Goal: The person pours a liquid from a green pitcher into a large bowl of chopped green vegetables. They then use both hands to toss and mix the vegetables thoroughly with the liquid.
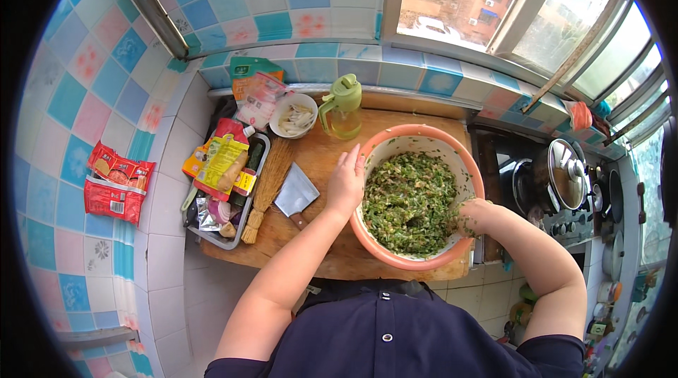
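Tabletop [328,254]: green mixture [409,198] between left hand [345,184] (flat against bowl [418,264]), right hand [473,218] (grip unclear).

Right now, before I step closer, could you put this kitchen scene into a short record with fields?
Left hand: against the left rim of the bowl
Right hand: at the bowl's right side, flecked with mixture
Bowl contents: chopped green mixture
Left of bowl: cleaver, straw brush
Back: green-topped jug
Far right: lidded pot
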Action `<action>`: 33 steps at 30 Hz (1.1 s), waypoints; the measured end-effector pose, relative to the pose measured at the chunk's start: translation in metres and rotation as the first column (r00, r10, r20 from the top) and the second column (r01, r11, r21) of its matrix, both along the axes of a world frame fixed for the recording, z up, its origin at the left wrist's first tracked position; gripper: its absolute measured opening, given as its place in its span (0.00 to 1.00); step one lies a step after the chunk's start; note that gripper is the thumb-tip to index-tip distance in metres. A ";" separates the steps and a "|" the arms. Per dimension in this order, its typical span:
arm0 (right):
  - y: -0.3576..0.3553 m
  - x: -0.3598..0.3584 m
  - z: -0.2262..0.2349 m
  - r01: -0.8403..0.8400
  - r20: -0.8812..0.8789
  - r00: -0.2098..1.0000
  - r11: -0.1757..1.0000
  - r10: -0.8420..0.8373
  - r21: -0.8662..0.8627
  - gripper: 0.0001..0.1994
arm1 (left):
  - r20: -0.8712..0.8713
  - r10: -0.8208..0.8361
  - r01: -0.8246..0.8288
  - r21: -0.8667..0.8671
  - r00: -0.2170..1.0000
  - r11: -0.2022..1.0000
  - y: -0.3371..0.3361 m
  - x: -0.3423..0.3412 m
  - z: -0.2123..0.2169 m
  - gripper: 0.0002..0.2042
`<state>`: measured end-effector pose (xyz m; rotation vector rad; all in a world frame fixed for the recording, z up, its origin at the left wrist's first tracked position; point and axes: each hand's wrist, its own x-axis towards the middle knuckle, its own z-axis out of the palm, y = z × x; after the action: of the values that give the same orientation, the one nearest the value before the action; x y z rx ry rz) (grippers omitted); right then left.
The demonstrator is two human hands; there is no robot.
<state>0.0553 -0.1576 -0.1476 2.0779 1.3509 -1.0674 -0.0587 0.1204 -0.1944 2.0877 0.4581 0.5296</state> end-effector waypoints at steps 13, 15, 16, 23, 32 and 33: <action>0.057 -0.073 -0.024 0.450 -0.640 0.622 0.875 -0.451 -0.179 0.22 | 0.016 -0.052 0.051 0.066 0.998 0.997 0.000 0.010 0.001 0.17; 0.069 -0.079 -0.023 0.579 -0.695 0.483 0.789 -0.533 -0.203 0.24 | -0.012 -0.052 0.053 0.069 0.999 0.996 -0.002 0.007 0.002 0.17; 0.071 -0.072 -0.014 0.583 -0.566 0.592 0.790 -0.573 -0.190 0.23 | -0.012 -0.041 0.041 0.055 0.999 0.998 -0.001 0.007 0.002 0.17; 0.059 -0.032 0.002 0.841 -0.747 -0.522 -0.105 -0.412 -0.530 0.10 | -0.013 0.024 -0.024 -0.026 1.000 0.999 -0.006 0.003 -0.001 0.17; 0.063 -0.032 0.012 0.965 -0.728 -0.256 -0.118 -0.636 -0.236 0.12 | -0.015 0.014 -0.014 -0.001 1.000 1.000 -0.008 0.007 0.000 0.17; 0.056 -0.045 0.022 0.997 -0.706 0.080 0.057 -0.704 0.056 0.11 | -0.014 0.009 -0.009 -0.007 1.000 1.000 -0.009 0.007 0.000 0.17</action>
<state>0.0100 -0.1018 -0.1256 3.4739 0.1201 -2.0453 -0.0514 0.1113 -0.1942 2.0847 0.4770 0.5182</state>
